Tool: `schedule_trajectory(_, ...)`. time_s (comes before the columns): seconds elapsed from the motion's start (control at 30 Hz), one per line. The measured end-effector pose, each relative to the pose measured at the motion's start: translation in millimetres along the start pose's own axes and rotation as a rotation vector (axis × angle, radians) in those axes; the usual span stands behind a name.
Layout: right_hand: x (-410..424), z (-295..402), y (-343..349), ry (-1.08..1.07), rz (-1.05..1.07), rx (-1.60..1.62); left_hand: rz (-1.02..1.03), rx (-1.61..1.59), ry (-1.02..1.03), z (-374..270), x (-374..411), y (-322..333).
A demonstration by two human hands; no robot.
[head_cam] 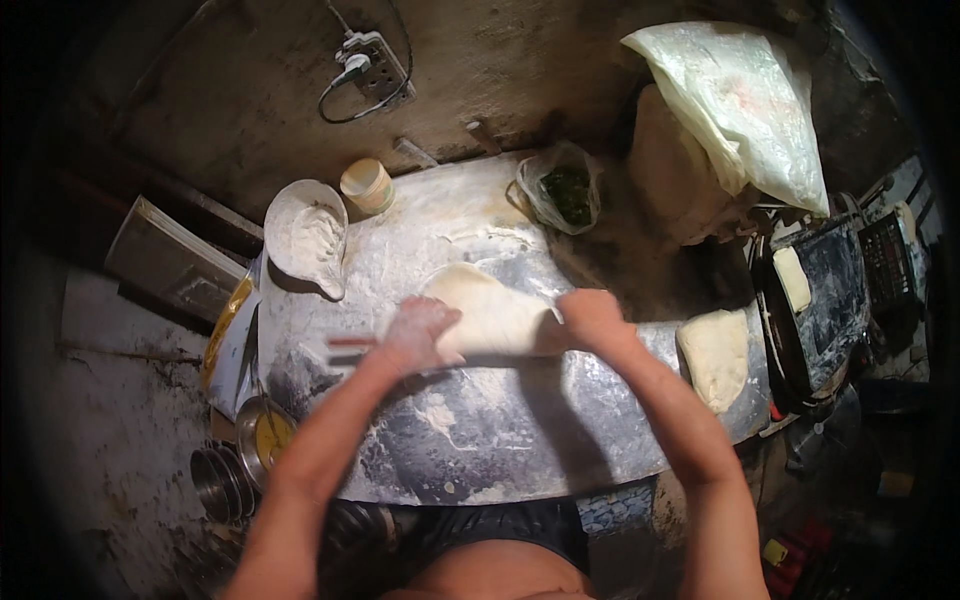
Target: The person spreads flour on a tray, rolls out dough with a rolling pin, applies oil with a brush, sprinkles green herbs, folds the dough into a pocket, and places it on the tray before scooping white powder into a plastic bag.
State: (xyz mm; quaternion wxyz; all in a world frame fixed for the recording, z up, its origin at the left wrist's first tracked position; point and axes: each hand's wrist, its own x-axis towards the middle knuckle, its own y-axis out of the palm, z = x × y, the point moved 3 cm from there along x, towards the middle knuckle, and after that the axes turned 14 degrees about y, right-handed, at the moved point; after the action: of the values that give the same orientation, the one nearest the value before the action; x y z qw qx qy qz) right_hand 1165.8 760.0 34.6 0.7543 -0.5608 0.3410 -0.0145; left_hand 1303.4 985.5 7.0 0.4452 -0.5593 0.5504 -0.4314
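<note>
A pale, flattened sheet of dough [495, 315] lies across the floured worktop [517, 435], between my two hands. From its left side sticks out the thin end of a reddish rolling pin [351, 342]; the rest of the pin is hidden. Over the pin and the dough's left part lies my left hand [420, 334], blurred, its fingers partly spread. My right hand [596, 319] is curled into a fist at the dough's right edge, apparently around the pin's covered end. A thick folded slab of dough [714, 360] rests farther right.
A scoop-shaped bowl of flour [306, 232] and a small tub [367, 186] stand at the back left. Greens fill a plastic bag [562, 187] at the back. A covered sack [675, 165] and a dark pan [787, 322] flank the right. A metal bowl [264, 439] sits left.
</note>
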Motion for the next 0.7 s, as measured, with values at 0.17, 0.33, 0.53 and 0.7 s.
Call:
schedule_trajectory(0.17, -45.3, 57.3, 122.2, -0.277, -0.460, 0.213, 0.143, -0.056, -0.334, -85.9, -33.1, 72.8)
schedule_trajectory(0.33, -80.7, 70.2, 130.3, -0.278, -0.344, 0.222, -0.091, -0.159, -0.242, -95.5, -70.5, 57.8)
schedule_trajectory(0.53, -93.8, 82.6, 176.5, -0.209, -0.354, 0.278, 0.185, -0.190, -0.282, -116.7, -69.5, 85.3)
schedule_trajectory(0.7, -97.0, 76.8, 172.5, -0.241, -0.307, 0.142, 0.042, -0.133, -0.303, -118.5, -84.2, 90.1)
